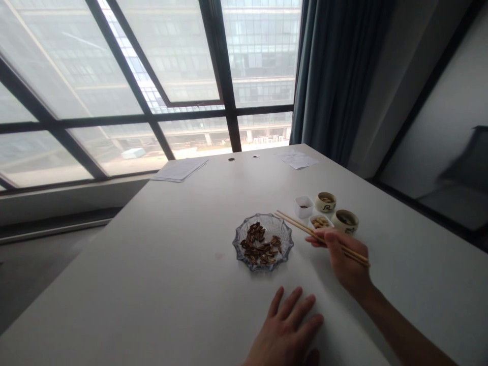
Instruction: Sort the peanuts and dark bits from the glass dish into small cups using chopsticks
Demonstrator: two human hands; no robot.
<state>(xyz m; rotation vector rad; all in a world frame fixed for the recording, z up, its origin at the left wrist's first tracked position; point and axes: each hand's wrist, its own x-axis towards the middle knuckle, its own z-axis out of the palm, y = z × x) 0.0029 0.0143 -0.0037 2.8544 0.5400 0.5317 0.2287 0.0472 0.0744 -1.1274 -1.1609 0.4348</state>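
My right hand [345, 259] grips a pair of wooden chopsticks [301, 226] whose tips point up and left, ending just above the right rim of a glass dish [241, 250]. The scalloped dish holds a pile of dark seeds [261, 244]. My left hand [285, 328] lies flat on the white table [171, 264] in front of the dish, fingers stretched out and holding nothing.
Behind the chopsticks stand small containers: a white square cup [304, 206], a white dish of pale nuts [319, 221] and two round ceramic cups [326, 202] [345, 220]. Papers [179, 169] [299, 160] lie at the table's far edge by the window. A dark curtain [335, 76] hangs at the right.
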